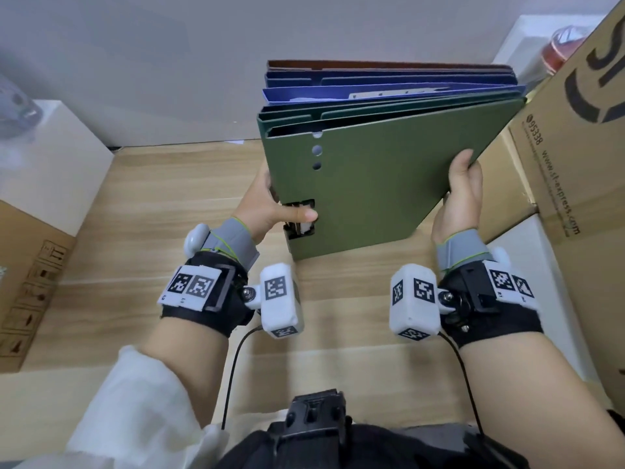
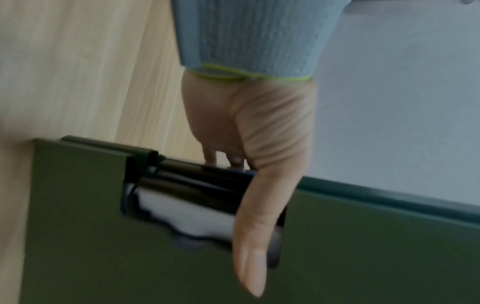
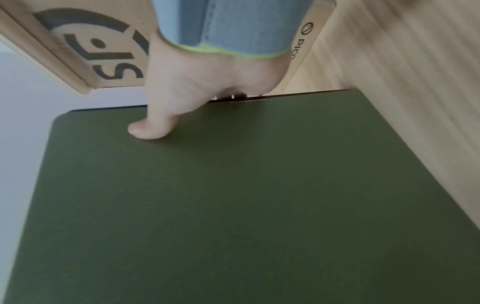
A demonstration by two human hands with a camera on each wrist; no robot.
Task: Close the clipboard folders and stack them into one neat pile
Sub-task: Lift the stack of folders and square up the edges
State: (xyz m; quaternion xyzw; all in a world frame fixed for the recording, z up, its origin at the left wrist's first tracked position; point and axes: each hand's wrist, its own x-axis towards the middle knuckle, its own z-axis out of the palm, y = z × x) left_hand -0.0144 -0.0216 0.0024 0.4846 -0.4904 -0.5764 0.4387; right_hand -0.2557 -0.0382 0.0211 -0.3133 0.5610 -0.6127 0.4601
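Observation:
Both hands hold a pile of closed clipboard folders tilted up off the wooden table [image 1: 169, 204]. The nearest one is the green folder [image 1: 368, 184], with more green, blue [image 1: 338, 93] and brown [image 1: 372, 65] folders behind it. My left hand [image 1: 270, 204] grips the pile's left edge, thumb laid across the clip cut-out [image 2: 197, 207] of the green folder [image 2: 363, 257], fingers hidden behind. My right hand [image 1: 461, 194] grips the right edge, thumb [image 3: 145, 129] pressed on the green cover [image 3: 246, 205], fingers hidden behind the pile.
A large printed cardboard box [image 1: 575, 106] stands close on the right, touching or nearly touching the pile's corner. A white box [image 1: 44, 157] and a brown carton [image 1: 30, 282] sit on the left. A grey wall [image 1: 169, 62] rises behind the table.

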